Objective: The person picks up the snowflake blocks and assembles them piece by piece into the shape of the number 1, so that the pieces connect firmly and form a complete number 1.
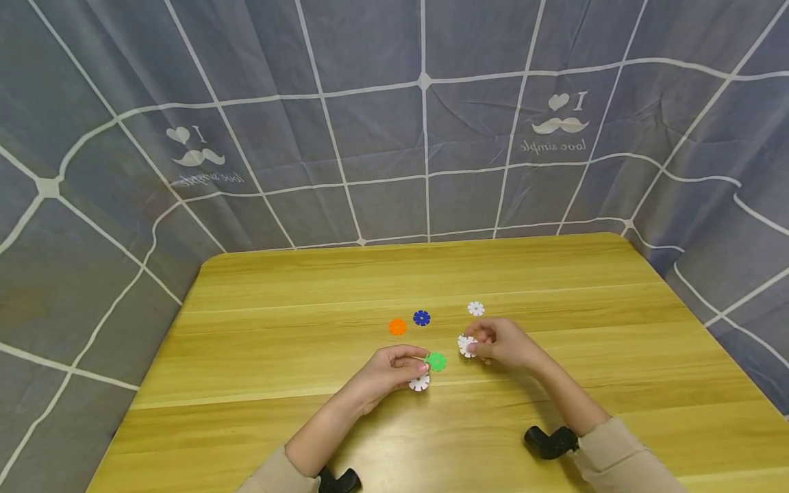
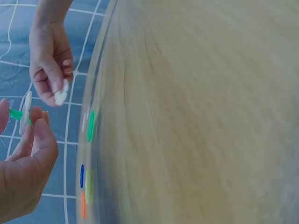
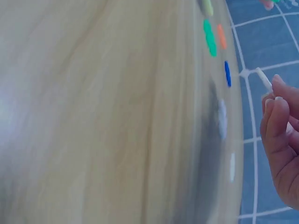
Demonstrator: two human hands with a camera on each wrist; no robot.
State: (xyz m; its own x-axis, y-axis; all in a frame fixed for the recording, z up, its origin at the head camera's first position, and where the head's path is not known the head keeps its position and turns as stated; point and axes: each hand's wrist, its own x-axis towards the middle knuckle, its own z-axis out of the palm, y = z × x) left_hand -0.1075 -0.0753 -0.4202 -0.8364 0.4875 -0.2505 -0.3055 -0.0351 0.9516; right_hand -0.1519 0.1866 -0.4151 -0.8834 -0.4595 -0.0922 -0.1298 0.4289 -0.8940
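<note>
My left hand (image 1: pixel 394 373) pinches a white notched disc (image 1: pixel 419 382) between thumb and fingers. In the left wrist view, a green piece (image 2: pixel 16 114) runs through that white disc, set crosswise to it. Just past these fingertips, a green notched disc (image 1: pixel 436 361) shows in the head view. To its right, my right hand (image 1: pixel 502 342) pinches a white notched disc (image 1: pixel 467 346) by its edge, the thumb on its near face. The right wrist view shows this held disc (image 3: pixel 264 79) edge-on. The hands are a short way apart.
Beyond the hands, an orange disc (image 1: pixel 397 326), a blue disc (image 1: pixel 422 318) and another white disc (image 1: pixel 476 309) lie on the wooden table (image 1: pixel 277 294). A yellow-green disc (image 2: pixel 88 186) appears in the left wrist view. A grey gridded curtain (image 1: pixel 382 137) hangs behind the table.
</note>
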